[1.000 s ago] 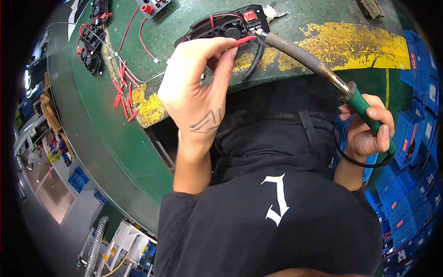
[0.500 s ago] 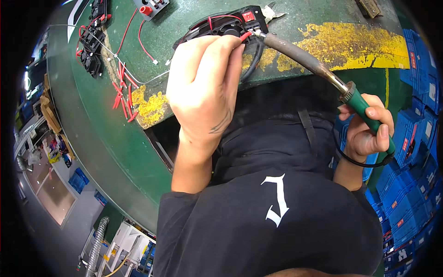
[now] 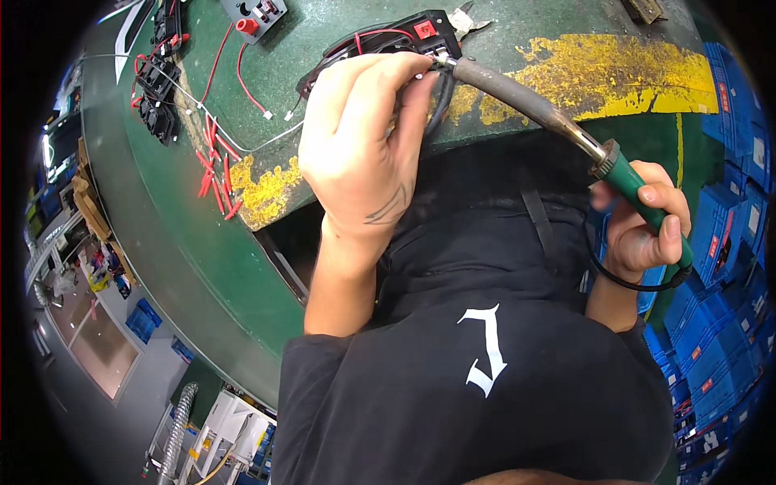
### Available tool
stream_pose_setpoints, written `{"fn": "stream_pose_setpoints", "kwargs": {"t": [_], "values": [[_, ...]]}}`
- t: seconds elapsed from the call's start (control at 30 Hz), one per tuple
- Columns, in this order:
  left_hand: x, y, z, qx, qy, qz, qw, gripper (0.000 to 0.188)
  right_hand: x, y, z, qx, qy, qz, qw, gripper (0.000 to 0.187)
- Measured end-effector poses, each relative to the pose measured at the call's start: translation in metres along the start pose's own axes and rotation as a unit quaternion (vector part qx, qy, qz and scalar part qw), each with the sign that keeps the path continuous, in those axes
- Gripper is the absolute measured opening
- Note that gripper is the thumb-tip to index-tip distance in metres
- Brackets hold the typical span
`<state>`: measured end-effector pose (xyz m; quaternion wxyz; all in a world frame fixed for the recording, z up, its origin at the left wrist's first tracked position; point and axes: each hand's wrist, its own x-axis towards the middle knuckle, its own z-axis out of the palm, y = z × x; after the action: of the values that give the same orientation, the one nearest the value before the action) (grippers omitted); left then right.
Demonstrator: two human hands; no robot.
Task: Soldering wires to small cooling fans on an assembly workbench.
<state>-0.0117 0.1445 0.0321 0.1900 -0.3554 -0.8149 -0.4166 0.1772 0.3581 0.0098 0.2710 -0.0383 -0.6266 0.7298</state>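
Observation:
My right hand (image 3: 647,222) is wrapped round the green handle of a soldering iron (image 3: 529,105). Its shaft slants up to the left, and the tip is close to my left fingertips, at the right end of a black plastic housing (image 3: 440,36). My left hand (image 3: 356,145) is closed in a pinch over the housing's near edge, on a short red wire that the fingers now mostly cover. A small white piece (image 3: 419,76) shows between thumb and fingers. Across the housing runs a red lead (image 3: 380,32); a black cable (image 3: 441,109) hangs off its near side.
Short red wires (image 3: 214,170) lie heaped left of my hand, beside a thin white cable (image 3: 234,144). More black housings (image 3: 158,105) and a grey box with a red knob (image 3: 257,18) stand farther back. Blue bins (image 3: 711,242) are stacked at the right.
My left fingers have shifted slightly right toward the tip, covering the red wire that showed before. The iron's tip has moved a little left; the housing has shifted slightly left.

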Motion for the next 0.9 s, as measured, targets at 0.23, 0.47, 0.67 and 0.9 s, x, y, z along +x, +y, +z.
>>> {"fn": "stream_pose_setpoints", "kwargs": {"t": [0.23, 0.47, 0.67, 0.9], "values": [[-0.0044, -0.0053, 0.0040, -0.027, -0.024, -0.013, 0.999, 0.021, 0.0011, -0.0016, 0.0061, 0.020, 0.021, -0.003, 1.000, 0.042], [-0.0053, -0.0057, 0.0066, 0.018, -0.008, 0.045, 0.999, 0.022, 0.0013, -0.0019, 0.0062, 0.013, 0.023, -0.005, 1.000, 0.042], [-0.0032, -0.0049, 0.0060, 0.026, -0.006, 0.048, 0.998, 0.017, 0.0008, -0.0030, 0.0063, 0.016, 0.019, -0.003, 1.000, 0.042], [-0.0045, -0.0056, 0.0052, 0.032, -0.007, 0.046, 0.998, 0.016, -0.0013, -0.0015, 0.0030, 0.023, 0.015, -0.009, 1.000, 0.042]]}}
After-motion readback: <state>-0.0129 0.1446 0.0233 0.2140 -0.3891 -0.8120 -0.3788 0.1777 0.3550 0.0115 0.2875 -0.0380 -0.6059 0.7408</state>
